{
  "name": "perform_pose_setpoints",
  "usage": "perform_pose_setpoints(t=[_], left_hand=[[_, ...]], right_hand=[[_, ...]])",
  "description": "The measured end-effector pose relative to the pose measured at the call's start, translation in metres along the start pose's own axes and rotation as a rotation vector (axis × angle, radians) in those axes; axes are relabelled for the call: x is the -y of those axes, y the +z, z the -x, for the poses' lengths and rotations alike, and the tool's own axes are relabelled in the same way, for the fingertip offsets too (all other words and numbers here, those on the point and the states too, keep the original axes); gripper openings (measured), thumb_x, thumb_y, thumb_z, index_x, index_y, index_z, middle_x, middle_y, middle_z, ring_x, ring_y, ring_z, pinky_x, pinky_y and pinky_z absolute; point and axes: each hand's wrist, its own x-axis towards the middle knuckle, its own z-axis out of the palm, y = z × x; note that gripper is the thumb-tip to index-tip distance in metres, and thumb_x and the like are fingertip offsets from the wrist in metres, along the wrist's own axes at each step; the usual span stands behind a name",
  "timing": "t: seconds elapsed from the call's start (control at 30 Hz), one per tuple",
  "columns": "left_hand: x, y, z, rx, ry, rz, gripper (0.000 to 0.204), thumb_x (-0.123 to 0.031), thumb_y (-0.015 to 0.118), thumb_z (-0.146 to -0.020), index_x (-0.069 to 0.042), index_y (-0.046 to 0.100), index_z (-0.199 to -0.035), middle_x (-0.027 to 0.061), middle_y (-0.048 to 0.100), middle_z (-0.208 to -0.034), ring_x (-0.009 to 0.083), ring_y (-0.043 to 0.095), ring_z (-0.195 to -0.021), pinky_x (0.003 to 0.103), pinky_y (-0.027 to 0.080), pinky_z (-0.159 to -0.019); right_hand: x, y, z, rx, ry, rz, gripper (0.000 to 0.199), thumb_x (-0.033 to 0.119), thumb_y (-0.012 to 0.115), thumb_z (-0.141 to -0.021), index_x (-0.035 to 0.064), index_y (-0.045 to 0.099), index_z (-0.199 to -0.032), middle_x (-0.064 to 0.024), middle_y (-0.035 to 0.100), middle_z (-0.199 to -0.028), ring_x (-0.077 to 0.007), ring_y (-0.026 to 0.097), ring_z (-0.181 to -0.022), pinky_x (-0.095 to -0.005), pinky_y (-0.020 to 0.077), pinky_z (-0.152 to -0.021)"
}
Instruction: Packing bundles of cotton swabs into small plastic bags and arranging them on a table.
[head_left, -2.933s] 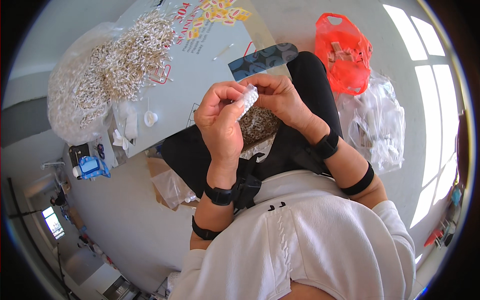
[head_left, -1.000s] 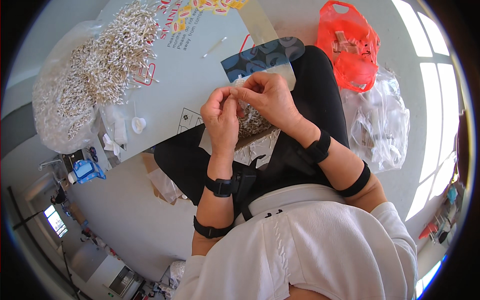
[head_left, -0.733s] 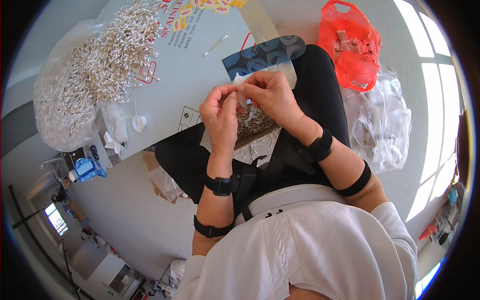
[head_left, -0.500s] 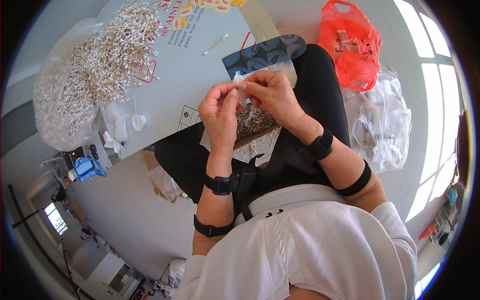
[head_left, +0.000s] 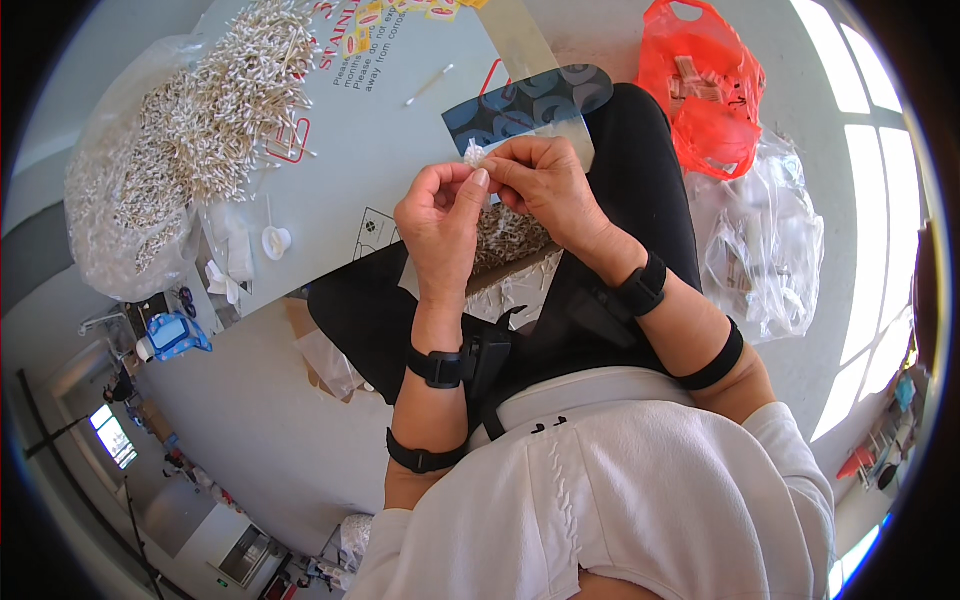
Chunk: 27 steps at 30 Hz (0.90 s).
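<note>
a: what are the hands doing?

b: both are raised over the lap, fingertips meeting. the left hand (head_left: 440, 215) and the right hand (head_left: 545, 185) pinch a small white bundle (head_left: 473, 154) between them, with each grip narrow and closed on it. it looks like a little cluster of cotton swabs, though it is too small to be sure.

a: where is it compared with everything else?

b: in the air, just above a loose pile of the same pale sticks (head_left: 505, 235) resting on the lap, on what seems to be a clear sheet (head_left: 520, 290). beyond the hands lies a big grey printed board (head_left: 400, 130) on the floor, carrying a large heap of swabs (head_left: 245, 80) and one stray swab (head_left: 428, 84). a clear bag of more swabs (head_left: 125, 210) sits at the far left.

a: how would the bundle handle?

b: my guess is very light, with thin stems that bend or snap if squeezed hard, and soft fluffy tips. loose sticks would slide apart easily, so a pinch around the middle of the stems, from both sides, seems the safest hold.

a: anything else nearby?

b: an orange plastic bag (head_left: 705, 85) and a crumpled clear bag (head_left: 765, 240) to the right, a dark patterned flat piece (head_left: 525, 100) just past the hands, and a small white cap (head_left: 276, 241) by the board's edge. there are black bands on both wrists.
</note>
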Motion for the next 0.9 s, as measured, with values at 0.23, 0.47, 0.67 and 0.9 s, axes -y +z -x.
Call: perform_pose_setpoints(t=[0.23, 0.47, 0.67, 0.9], left_hand=[[-0.0003, 0.0008, -0.0017, -0.01, 0.015, -0.087, 0.011, -0.007, 0.065, -0.084, 0.003, 0.06, -0.084, -0.0001, 0.06, -0.07, 0.0032, 0.051, -0.059, 0.017, 0.041, -0.053], [0.0002, 0.0005, -0.0013, -0.037, -0.007, -0.032, 0.012, -0.009, 0.064, -0.085, 0.002, 0.062, -0.081, 0.0011, 0.059, -0.07, 0.0063, 0.051, -0.059, 0.02, 0.043, -0.056], [0.001, 0.0006, -0.0021, 0.001, 0.029, -0.067, 0.011, -0.008, 0.064, -0.085, 0.002, 0.061, -0.081, -0.0022, 0.057, -0.068, 0.0027, 0.048, -0.059, 0.017, 0.039, -0.053], [0.0005, 0.0013, -0.0022, -0.022, 0.013, -0.048, 0.01, -0.006, 0.065, -0.084, 0.001, 0.06, -0.081, -0.0022, 0.057, -0.068, 0.0025, 0.048, -0.06, 0.017, 0.038, -0.053]], right_hand=[[0.0005, 0.0, 0.0009, -0.006, -0.021, 0.008, 0.016, 0.01, 0.062, -0.086, -0.0049, 0.062, -0.079, -0.0014, 0.058, -0.065, -0.0045, 0.048, -0.053, -0.019, 0.0393, -0.046], [0.001, -0.0008, 0.0008, -0.011, 0.033, -0.017, 0.016, 0.01, 0.062, -0.086, -0.0041, 0.062, -0.08, -0.0014, 0.058, -0.065, -0.0044, 0.048, -0.053, -0.0185, 0.0391, -0.046], [-0.0002, 0.0002, 0.0004, -0.003, 0.018, -0.017, 0.015, 0.01, 0.062, -0.086, -0.0039, 0.062, -0.08, -0.001, 0.058, -0.065, -0.0042, 0.048, -0.053, -0.0184, 0.039, -0.046], [0.0015, 0.0001, 0.0008, -0.003, 0.02, -0.014, 0.015, 0.01, 0.062, -0.086, -0.0037, 0.063, -0.08, -0.0013, 0.058, -0.065, -0.0042, 0.048, -0.053, -0.0186, 0.0393, -0.047]])
